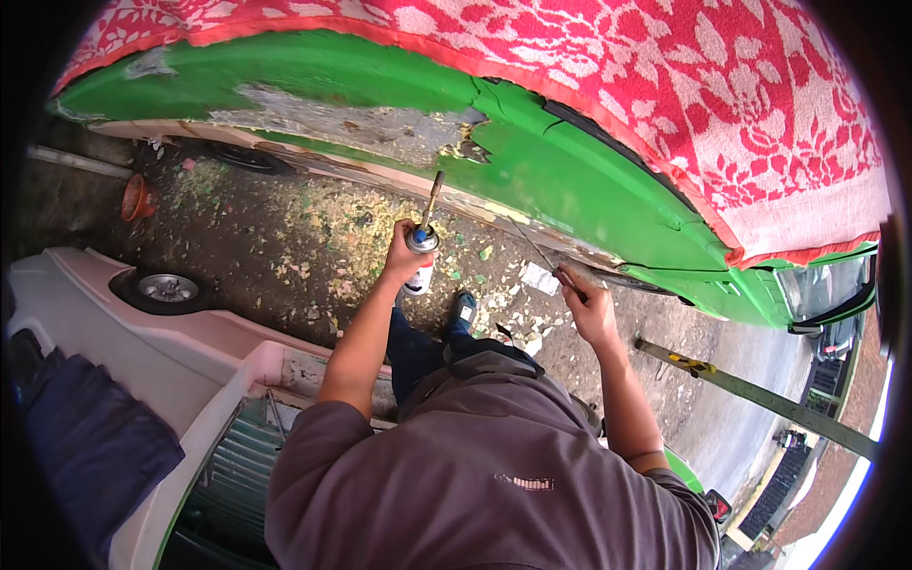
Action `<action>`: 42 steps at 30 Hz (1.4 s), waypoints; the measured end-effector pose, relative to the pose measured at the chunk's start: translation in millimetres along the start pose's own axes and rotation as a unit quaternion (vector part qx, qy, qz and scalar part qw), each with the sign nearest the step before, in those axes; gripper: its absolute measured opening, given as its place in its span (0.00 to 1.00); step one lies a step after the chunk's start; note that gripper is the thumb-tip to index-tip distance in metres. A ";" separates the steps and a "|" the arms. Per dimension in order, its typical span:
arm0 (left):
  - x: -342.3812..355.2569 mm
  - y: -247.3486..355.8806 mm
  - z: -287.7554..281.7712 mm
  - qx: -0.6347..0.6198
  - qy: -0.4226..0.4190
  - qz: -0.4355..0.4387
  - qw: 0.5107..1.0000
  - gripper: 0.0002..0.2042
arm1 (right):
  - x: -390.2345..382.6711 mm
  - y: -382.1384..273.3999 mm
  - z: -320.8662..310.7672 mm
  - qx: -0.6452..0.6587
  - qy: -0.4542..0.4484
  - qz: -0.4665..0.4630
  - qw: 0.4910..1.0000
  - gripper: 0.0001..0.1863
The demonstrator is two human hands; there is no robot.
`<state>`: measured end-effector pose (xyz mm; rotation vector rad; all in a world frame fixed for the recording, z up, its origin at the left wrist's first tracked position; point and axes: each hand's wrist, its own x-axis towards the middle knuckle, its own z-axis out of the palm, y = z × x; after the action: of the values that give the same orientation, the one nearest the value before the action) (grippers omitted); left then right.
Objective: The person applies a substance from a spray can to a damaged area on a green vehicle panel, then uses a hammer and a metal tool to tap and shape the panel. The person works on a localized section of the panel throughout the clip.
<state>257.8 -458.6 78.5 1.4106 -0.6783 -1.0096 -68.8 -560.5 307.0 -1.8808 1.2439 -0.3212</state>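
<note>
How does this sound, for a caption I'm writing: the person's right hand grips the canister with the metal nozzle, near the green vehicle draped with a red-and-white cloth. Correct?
Not quite: the head view shows the left hand gripping the canister with the metal nozzle, near the green vehicle draped with a red-and-white cloth.

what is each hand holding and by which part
Left hand: a torch canister, around its upper body. Right hand: a thin tool, by its handle.
</note>
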 end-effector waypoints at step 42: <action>-1.4 32.9 35.9 -0.017 -0.048 0.016 0.999 0.36 | 4.9 4.8 -9.5 0.018 0.014 0.024 0.999 0.22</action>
<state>231.0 -478.1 114.3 1.3245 -0.7487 -1.0637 -75.3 -570.2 308.1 -1.8189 1.2921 -0.3416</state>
